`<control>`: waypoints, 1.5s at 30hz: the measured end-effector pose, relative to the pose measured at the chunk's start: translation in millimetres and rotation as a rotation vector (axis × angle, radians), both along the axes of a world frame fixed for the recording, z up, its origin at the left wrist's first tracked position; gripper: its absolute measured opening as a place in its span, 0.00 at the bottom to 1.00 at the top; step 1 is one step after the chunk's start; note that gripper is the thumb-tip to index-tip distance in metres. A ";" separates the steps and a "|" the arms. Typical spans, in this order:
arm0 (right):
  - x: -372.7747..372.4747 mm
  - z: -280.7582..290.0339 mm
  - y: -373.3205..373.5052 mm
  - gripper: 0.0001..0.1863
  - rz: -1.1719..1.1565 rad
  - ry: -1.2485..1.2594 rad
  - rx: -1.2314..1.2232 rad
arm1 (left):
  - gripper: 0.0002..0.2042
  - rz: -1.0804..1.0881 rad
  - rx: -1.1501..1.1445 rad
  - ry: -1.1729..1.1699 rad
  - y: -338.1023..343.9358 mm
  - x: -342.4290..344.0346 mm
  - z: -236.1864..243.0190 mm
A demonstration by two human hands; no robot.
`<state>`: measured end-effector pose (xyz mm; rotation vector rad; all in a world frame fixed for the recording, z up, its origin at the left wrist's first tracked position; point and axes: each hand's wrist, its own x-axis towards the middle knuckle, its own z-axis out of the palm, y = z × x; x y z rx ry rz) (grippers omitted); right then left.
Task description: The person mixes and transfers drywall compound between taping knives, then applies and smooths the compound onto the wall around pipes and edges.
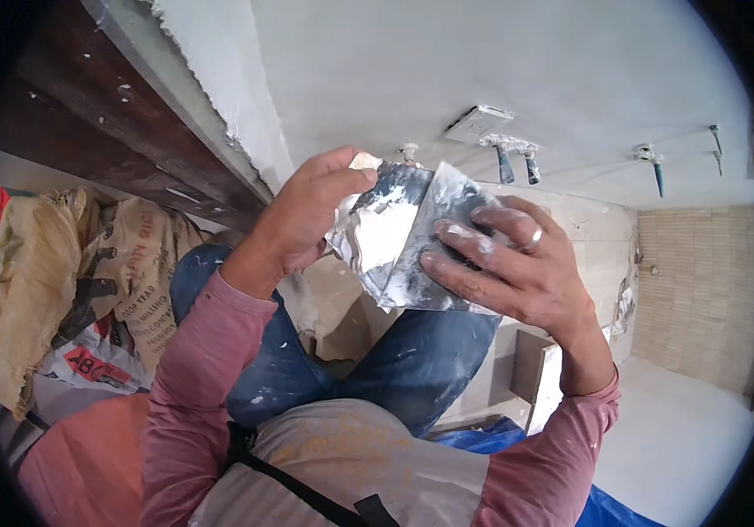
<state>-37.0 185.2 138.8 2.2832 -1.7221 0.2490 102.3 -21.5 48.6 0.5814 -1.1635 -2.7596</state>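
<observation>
My left hand (315, 206) grips a flat metal plate (380, 227) heaped with wet white putty, its thumb over the top edge. Against that plate lies a thin, putty-smeared flat scraper blade (447, 230), held by my right hand (513, 259) with the fingers spread across its face. The blade's left edge overlaps the putty-loaded plate. White putty marks the fingers of my right hand, one of which wears a ring. Both tools are held up in front of my knees. Any handles are hidden.
A grey plastered wall ahead carries a white box (480, 123) and several pipe stubs with dark plugs (659, 179). Dark wooden boards (105, 132) run along the left, above woven sacks (140, 263). At right are beige tiles (702, 290); a blue sheet (610, 509) lies below.
</observation>
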 end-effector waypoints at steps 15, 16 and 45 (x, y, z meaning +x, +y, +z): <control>-8.6 -11.1 -9.4 0.18 0.010 -0.042 0.193 | 0.09 0.026 -0.072 0.018 -3.7 -5.3 -26.4; -8.1 -10.8 -9.6 0.18 -0.006 -0.017 0.215 | 0.09 0.022 -0.068 0.011 -3.3 -4.7 -27.8; 27.3 -152.1 47.1 0.30 -0.621 -1.202 -0.573 | 0.08 0.646 0.031 -0.022 76.0 -24.5 -58.1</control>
